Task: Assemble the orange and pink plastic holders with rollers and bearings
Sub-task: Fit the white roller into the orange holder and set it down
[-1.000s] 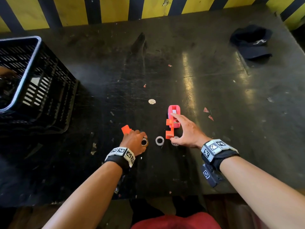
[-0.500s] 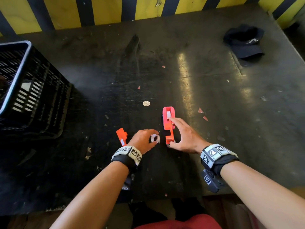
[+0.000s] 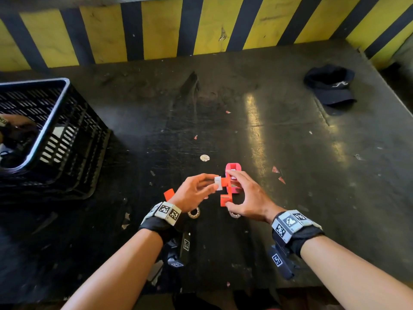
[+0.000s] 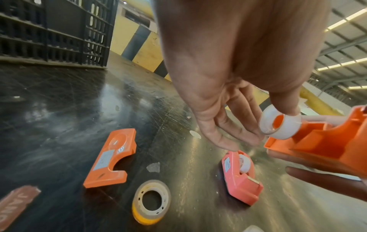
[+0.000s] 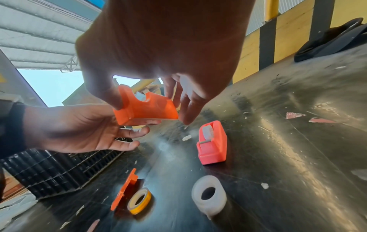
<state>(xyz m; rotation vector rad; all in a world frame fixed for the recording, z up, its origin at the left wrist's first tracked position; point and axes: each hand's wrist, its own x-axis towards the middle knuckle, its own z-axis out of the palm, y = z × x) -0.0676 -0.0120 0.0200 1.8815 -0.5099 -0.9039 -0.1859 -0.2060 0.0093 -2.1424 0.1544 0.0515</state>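
Observation:
My right hand (image 3: 228,189) holds an orange holder half (image 3: 225,194) just above the table, thumb at its near end and fingers over the far end. My left hand (image 3: 212,184) pinches a white roller (image 4: 280,124) and holds it against the holder's open side (image 4: 325,149). A pink holder (image 5: 212,142) with a white roller in it stands on the table behind. A flat orange half (image 4: 111,157) lies at the left beside a yellowish ring (image 4: 152,202). Another white roller (image 5: 208,197) lies under my right hand.
A black slatted crate (image 3: 55,130) stands at the left on the dark table (image 3: 290,175). A black cap (image 3: 330,86) lies far right. A yellow and black striped wall (image 3: 201,30) closes the back. Small scraps of paper dot the surface.
My right hand has lifted the orange holder half off the table. My left hand has picked up a white roller and brought it to the holder.

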